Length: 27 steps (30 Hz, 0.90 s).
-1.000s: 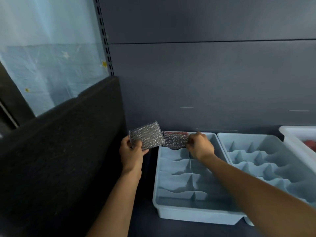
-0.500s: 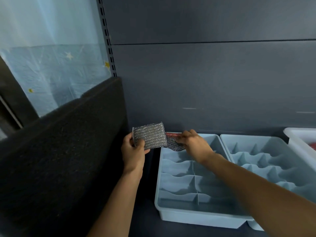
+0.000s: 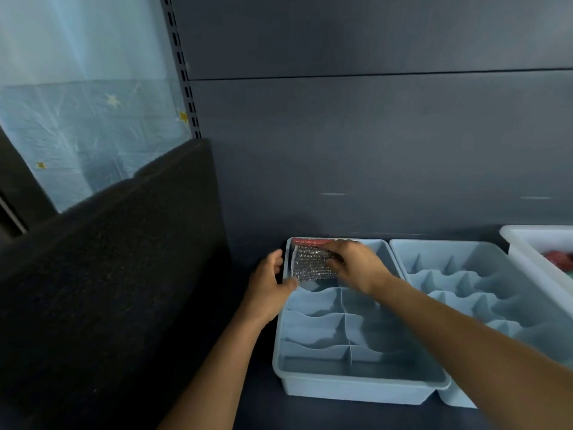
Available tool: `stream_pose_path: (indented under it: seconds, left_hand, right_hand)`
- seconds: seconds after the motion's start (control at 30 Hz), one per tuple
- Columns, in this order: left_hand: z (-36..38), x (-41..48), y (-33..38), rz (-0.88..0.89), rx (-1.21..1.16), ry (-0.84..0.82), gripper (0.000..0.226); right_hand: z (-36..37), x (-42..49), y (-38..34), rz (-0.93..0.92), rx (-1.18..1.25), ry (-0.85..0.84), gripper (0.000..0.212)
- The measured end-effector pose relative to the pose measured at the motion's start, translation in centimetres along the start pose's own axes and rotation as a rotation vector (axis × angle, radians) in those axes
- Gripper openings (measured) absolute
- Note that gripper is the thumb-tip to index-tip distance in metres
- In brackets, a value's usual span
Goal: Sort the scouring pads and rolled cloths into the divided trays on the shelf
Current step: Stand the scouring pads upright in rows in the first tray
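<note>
Right hand is up at the far end of the left tray, fingers curled over the right edge of a silver scouring pad. It holds the pad flat-faced and roughly upright over the back-left compartment! Just behind the pad, against the tray's far wall, a red strip of something peeks out, and I can't tell what it is from here. The left hand sits just outside the tray's left rim with its fingers loosely curled and nothing in its grasp. Its thumb tip is right by the pad's lower corner, though I can't tell whether it touches. The other compartments in this tray show only their wavy dividers. A second tray sits right alongside on the right, and past it is a white bin with something red inside. All of it stands on the dark shelf in front of a grey back panel. A black foam board leans at the left, and behind it hangs a pale blue curtain with stars.
</note>
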State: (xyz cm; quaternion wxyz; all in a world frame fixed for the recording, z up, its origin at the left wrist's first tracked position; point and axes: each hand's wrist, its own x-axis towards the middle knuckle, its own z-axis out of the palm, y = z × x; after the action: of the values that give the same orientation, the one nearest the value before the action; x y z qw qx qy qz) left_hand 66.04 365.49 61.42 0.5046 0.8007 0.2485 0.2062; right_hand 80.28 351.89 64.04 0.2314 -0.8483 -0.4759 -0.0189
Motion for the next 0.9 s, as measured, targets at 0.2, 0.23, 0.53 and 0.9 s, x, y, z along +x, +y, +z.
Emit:
stream_pose_path:
  seconds: [0.2,0.23,0.53,0.9]
  left_hand:
    - [0.1,-0.7,-0.6,-0.013,0.092,-0.064,0.051]
    - [0.0,-0.7,-0.5,-0.019,0.100,-0.067,0.051]
    - [1.2,-1.6,3.8,0.156,0.440,0.010,0.054]
    - [21.1,-3.5,16.4,0.429,0.116,-0.320,0.033]
  right_hand:
    - [2.5,0.4,-1.1,0.022,-0.286,-0.067,0.020]
    - [2.7,0.5,-1.2,0.029,-0.318,-0.079,0.021]
    - [-2.9,-3.7,0.3,0.012,-0.234,0.030,0.051]
    - [-19.4,-18.8,17.9,0.455,-0.024,0.349,0.015]
